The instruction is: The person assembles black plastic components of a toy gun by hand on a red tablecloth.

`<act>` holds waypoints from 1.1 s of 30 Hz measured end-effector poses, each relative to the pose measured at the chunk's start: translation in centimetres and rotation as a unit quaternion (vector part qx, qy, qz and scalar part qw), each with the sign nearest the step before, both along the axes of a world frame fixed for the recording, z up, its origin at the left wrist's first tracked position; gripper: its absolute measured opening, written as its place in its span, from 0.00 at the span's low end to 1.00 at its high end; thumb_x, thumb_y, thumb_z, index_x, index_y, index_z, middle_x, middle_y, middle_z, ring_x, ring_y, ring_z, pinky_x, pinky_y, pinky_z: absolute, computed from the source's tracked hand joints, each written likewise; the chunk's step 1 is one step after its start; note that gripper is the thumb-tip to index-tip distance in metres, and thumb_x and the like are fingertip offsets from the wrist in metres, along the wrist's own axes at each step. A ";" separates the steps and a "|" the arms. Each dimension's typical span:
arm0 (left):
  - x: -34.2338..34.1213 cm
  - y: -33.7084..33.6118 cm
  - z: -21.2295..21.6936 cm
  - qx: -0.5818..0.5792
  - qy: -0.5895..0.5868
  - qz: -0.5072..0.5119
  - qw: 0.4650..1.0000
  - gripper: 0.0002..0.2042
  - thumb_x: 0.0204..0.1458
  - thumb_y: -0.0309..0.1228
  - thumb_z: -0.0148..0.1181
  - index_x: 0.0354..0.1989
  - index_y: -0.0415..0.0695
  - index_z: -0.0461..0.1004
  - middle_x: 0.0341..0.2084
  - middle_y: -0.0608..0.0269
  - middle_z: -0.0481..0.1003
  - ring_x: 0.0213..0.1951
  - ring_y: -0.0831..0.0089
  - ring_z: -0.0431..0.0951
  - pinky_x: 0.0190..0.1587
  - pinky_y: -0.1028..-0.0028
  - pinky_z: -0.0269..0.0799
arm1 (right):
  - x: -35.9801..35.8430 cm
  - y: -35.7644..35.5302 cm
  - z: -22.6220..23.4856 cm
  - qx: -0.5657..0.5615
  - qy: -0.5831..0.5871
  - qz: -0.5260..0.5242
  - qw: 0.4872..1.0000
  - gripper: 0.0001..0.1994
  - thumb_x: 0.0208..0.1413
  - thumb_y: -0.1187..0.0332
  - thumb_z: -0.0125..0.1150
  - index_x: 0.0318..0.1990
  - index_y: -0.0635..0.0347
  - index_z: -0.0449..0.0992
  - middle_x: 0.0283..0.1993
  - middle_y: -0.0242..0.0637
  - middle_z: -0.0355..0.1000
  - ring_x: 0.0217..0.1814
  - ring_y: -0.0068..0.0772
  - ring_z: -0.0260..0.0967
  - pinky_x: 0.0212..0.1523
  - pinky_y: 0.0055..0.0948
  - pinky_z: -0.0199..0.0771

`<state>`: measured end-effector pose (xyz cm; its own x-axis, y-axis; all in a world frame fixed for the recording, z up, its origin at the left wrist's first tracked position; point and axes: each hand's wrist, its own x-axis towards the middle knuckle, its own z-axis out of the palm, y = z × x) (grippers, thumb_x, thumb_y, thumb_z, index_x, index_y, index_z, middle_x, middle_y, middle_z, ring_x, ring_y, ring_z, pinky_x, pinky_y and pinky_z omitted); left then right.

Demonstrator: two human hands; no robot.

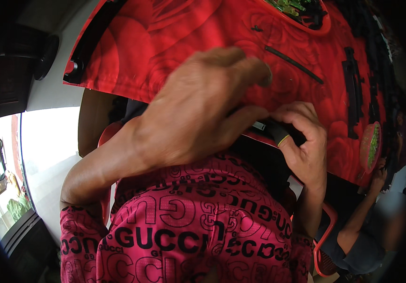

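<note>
My left hand [203,108] reaches over the table's near edge, slightly blurred. Its fingers are bent and parted from the thumb, with nothing visible between them. The thumb tip comes close to the fingertips of my right hand [306,141]; I cannot tell if they touch. My right fingers and thumb are curled together at the edge, and what they hold is mostly hidden. A black cover with a yellow rim [282,137] sits on the right thumb. Beside it shows a small shiny metallic piece [259,125] against something dark. Farther off, a thin black strip [293,64] lies on the red cloth.
The table has a red rose-patterned cover [165,37]. At the far side stands a red basin [326,23] with green and black pieces. Black strips [352,89] and a pink bowl [364,146] of green bits lie at right, near another person's hand [378,177].
</note>
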<state>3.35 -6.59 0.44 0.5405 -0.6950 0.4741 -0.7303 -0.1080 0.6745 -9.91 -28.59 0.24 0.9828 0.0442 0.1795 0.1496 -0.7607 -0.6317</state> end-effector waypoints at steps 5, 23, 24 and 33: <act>-1.1 2.8 0.8 0.037 -0.003 0.026 0.999 0.16 0.49 0.19 0.71 0.47 0.38 0.77 0.38 0.54 0.81 0.39 0.58 0.81 0.43 0.63 0.75 | -0.8 0.6 -0.9 0.008 -0.039 -0.033 0.999 0.13 0.49 0.68 0.68 0.41 0.63 0.83 0.40 0.41 0.79 0.44 0.45 0.73 0.48 0.41 0.72; -4.4 3.9 -0.7 0.130 -0.054 0.156 0.978 0.10 0.51 0.27 0.69 0.42 0.41 0.83 0.48 0.53 0.74 0.48 0.55 0.71 0.54 0.59 0.67 | -0.9 1.4 -2.1 0.016 -0.089 -0.013 0.996 0.14 0.47 0.67 0.64 0.40 0.63 0.82 0.38 0.38 0.78 0.42 0.42 0.70 0.46 0.40 0.70; -4.6 3.7 -0.7 0.139 -0.049 0.151 0.978 0.10 0.51 0.28 0.69 0.42 0.41 0.83 0.48 0.53 0.73 0.49 0.55 0.70 0.54 0.59 0.67 | -0.9 1.4 -2.3 0.024 -0.092 -0.014 0.995 0.14 0.47 0.67 0.63 0.40 0.63 0.82 0.38 0.38 0.77 0.42 0.43 0.70 0.46 0.40 0.70; -4.8 2.6 -1.2 0.119 -0.024 0.131 0.984 0.11 0.49 0.30 0.71 0.39 0.40 0.82 0.49 0.54 0.72 0.50 0.54 0.67 0.55 0.59 0.65 | -0.8 1.7 -3.3 -0.004 -0.157 -0.001 0.988 0.13 0.47 0.67 0.61 0.39 0.64 0.81 0.37 0.39 0.76 0.40 0.44 0.70 0.45 0.40 0.72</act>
